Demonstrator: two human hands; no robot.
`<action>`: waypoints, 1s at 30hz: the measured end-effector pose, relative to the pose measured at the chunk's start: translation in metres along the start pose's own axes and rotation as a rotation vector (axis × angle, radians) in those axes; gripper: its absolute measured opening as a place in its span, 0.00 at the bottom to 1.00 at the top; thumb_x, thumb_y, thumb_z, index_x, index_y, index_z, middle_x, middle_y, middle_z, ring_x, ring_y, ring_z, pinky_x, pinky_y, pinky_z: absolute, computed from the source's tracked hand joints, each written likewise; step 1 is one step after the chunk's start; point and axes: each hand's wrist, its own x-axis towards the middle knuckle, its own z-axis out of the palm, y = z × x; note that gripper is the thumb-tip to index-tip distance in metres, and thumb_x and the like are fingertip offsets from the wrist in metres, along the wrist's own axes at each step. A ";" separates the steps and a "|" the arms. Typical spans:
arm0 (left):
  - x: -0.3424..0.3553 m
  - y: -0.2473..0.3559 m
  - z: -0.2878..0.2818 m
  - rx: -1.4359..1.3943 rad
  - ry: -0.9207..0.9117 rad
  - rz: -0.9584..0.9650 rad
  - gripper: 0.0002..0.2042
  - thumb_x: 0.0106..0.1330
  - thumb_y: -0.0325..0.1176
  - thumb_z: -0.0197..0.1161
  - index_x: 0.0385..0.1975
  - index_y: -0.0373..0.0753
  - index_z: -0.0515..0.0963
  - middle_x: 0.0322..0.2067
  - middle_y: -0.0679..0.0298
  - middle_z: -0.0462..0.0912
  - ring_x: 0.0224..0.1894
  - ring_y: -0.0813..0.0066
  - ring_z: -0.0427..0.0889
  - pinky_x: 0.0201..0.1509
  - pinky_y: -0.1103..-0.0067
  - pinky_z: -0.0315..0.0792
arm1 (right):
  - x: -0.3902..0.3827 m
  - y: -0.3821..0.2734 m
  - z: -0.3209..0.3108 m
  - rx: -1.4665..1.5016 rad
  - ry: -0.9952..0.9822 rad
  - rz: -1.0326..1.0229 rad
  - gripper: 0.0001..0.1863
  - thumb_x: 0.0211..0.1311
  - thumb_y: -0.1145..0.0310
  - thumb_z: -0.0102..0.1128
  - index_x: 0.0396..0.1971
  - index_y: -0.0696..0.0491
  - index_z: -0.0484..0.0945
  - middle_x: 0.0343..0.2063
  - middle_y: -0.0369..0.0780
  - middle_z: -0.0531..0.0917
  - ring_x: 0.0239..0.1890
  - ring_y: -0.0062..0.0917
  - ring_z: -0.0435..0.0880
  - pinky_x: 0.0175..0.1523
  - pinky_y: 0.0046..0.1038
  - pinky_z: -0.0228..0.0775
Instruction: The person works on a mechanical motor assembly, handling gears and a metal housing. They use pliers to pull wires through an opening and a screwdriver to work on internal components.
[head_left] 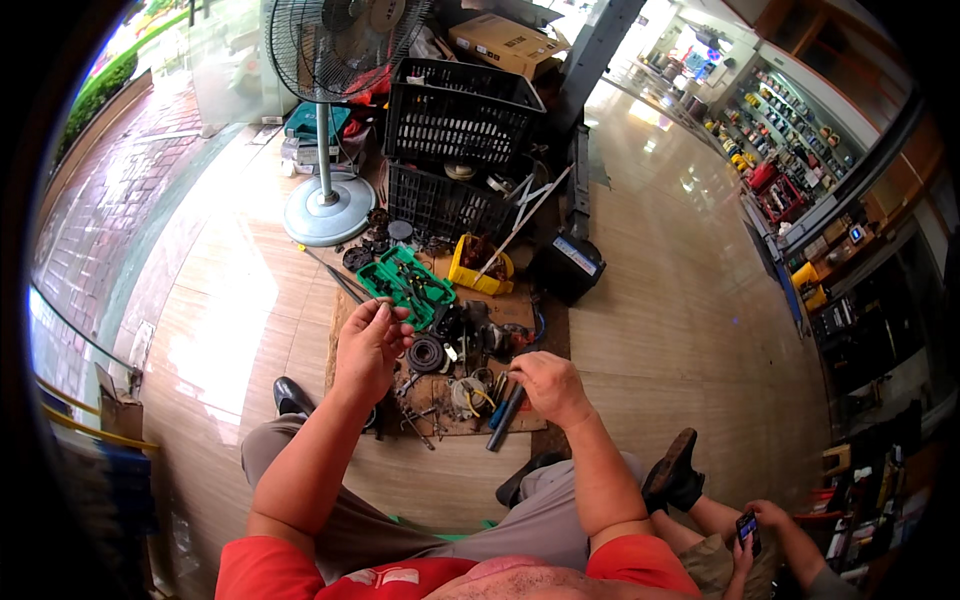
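Observation:
My left hand (372, 350) is raised over the near side of a green tool case (420, 300). Its thumb and forefinger are pinched together, and anything between them is too small to make out. Over the near right of the cardboard mat (465, 415) hovers my right hand (552, 388), fingers curled into a pinch whose contents I cannot make out. A dark round coil-like part (426, 353) lies between the hands. Below my right fingers are a dark tube (507, 418) and a blue-handled tool (497, 414). Several wrenches and small metal parts (425, 415) are scattered nearby.
Beyond the mat stand a yellow bin (480, 266), black plastic crates (460, 110), a dark battery-like box (567, 268) and a pedestal fan (325, 205). At the lower right sits another person holding a phone (748, 532). Stocked shelves (800, 115) line the far right.

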 end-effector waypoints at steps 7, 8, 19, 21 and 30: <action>-0.009 -0.015 0.003 0.101 -0.049 -0.031 0.08 0.75 0.32 0.55 0.48 0.38 0.71 0.41 0.60 0.82 0.35 0.73 0.82 0.39 0.77 0.78 | -0.005 0.004 0.008 0.054 -0.003 0.208 0.10 0.59 0.69 0.67 0.39 0.55 0.79 0.37 0.44 0.83 0.37 0.40 0.83 0.42 0.36 0.76; -0.011 -0.018 0.006 0.107 -0.051 -0.041 0.07 0.75 0.31 0.55 0.48 0.37 0.71 0.41 0.60 0.82 0.36 0.74 0.83 0.40 0.78 0.79 | -0.004 0.003 0.008 0.067 0.020 0.226 0.11 0.60 0.69 0.66 0.41 0.55 0.79 0.38 0.45 0.83 0.37 0.40 0.83 0.42 0.36 0.76; -0.028 -0.051 0.021 0.393 -0.142 0.012 0.08 0.73 0.25 0.55 0.49 0.35 0.71 0.40 0.59 0.84 0.36 0.75 0.83 0.41 0.79 0.79 | 0.002 -0.027 -0.002 -0.134 0.497 0.175 0.18 0.57 0.75 0.67 0.48 0.58 0.76 0.57 0.52 0.73 0.55 0.48 0.73 0.58 0.41 0.70; -0.026 -0.050 0.019 0.389 -0.125 0.018 0.08 0.73 0.25 0.55 0.49 0.35 0.71 0.40 0.60 0.84 0.36 0.76 0.83 0.40 0.80 0.79 | 0.001 -0.025 -0.007 -0.143 0.539 0.259 0.17 0.58 0.75 0.65 0.48 0.60 0.76 0.59 0.54 0.71 0.61 0.50 0.70 0.65 0.42 0.64; -0.011 -0.054 0.012 0.396 -0.058 0.060 0.09 0.72 0.25 0.57 0.49 0.34 0.71 0.38 0.61 0.84 0.36 0.78 0.83 0.38 0.82 0.78 | -0.008 -0.019 -0.025 -0.163 0.717 0.258 0.22 0.59 0.76 0.64 0.53 0.59 0.71 0.67 0.58 0.61 0.67 0.53 0.63 0.65 0.46 0.64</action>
